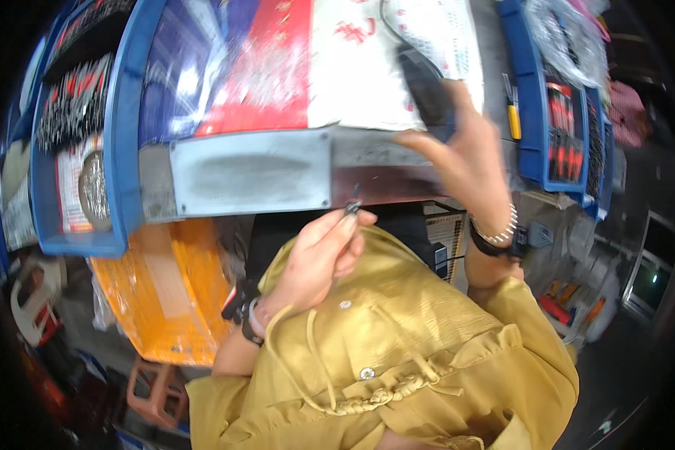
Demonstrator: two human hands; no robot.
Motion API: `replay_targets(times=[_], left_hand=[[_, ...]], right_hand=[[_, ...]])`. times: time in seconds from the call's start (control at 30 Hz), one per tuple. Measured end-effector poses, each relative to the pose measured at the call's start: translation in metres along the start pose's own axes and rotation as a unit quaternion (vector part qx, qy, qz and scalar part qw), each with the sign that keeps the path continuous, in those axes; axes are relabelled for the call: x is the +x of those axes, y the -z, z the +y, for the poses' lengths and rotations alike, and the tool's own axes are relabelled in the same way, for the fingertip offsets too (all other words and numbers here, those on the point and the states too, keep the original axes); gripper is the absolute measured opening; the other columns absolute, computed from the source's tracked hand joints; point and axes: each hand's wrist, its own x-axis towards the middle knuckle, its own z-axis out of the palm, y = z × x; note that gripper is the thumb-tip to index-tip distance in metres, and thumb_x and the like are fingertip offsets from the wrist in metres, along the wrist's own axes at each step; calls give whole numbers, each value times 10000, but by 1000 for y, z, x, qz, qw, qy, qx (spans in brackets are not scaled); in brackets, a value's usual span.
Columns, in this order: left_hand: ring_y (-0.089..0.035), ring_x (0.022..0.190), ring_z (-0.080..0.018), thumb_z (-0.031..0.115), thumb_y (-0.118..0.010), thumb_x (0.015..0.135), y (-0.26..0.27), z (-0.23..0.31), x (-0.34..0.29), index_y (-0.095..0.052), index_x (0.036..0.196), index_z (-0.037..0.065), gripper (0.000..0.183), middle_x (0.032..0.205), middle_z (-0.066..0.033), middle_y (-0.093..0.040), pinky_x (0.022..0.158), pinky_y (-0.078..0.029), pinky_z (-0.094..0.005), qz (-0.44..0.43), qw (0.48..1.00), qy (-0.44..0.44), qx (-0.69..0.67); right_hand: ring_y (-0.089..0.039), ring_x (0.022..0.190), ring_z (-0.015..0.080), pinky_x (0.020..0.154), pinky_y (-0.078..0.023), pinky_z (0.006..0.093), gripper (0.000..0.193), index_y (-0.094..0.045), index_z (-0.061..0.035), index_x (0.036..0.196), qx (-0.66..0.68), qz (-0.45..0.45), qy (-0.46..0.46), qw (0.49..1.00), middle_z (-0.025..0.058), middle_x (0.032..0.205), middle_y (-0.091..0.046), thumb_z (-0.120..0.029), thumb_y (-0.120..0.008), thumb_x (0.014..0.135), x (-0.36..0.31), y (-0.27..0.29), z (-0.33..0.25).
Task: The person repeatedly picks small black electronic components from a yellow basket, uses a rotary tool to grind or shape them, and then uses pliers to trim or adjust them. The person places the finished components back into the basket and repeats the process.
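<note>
My left hand (324, 251) pinches a small dark metal piece (352, 208) at the table's front edge. Thumb and fingers cover much of the piece, so its exact kind does not show. Over the right part of the table, my right hand (469, 161) has its thumb and fingers spread wide. A black corded device (427, 86) lies between and beyond them, its cord running up to the far edge. Blur hides whether the fingers touch it. A pale metal plate (251, 174), fixed at the corners, lies in front of the left hand.
Blue bins (120, 150) with bundled dark parts stand at the left, and another blue bin (532, 142) at the right. A yellow-handled tool (514, 112) lies beside the right bin. Printed sheeting (337, 97) covers the table's back. An orange plastic-lined container (165, 292) stands below left.
</note>
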Motion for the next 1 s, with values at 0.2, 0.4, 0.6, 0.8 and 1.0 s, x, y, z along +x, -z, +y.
replay_targets(times=[0.2,0.4,0.6,0.8,1.0], left_hand=[[-387,558,-61,155,-429,1029,-14,29,-24,-440,1317,59,303,806,-49,-558,498,-300,-202,-18,996,-63,58],[-455,601,-80,160,-462,1023,-19,33,-16,-467,1270,48,271,832,-62,-570,533,-350,-200,-32,989,-118,80],[-530,661,-91,157,-481,1024,-19,28,-12,-485,1211,41,220,862,-59,-586,601,-433,-214,-36,988,-122,85],[-555,664,-104,174,-490,1021,-15,28,-13,-485,1227,25,254,868,-82,-601,601,-454,-224,-45,990,-119,63],[-482,572,-83,161,-477,1020,-8,27,-12,-482,1277,28,290,834,-85,-596,526,-390,-211,30,980,-155,120]], right_hand=[[-635,827,335,703,-512,407,536,-536,-24,1009,-185,-24,21,982,179,875,-611,-373,-809,707,6,-35,36],[-653,920,382,772,-541,430,233,-558,27,1010,-95,157,-103,978,253,974,-634,-137,-637,865,-6,21,94],[-671,723,384,626,-557,470,111,-495,-9,982,-405,100,-158,895,227,814,-632,-42,-491,876,-11,23,181],[-654,725,387,637,-529,480,125,-587,-11,936,-396,63,-183,898,191,822,-652,-94,-551,849,-4,29,169],[-680,815,240,668,-525,366,338,-550,-4,1257,282,-107,-200,932,93,913,-668,-183,-537,971,-57,57,26]])
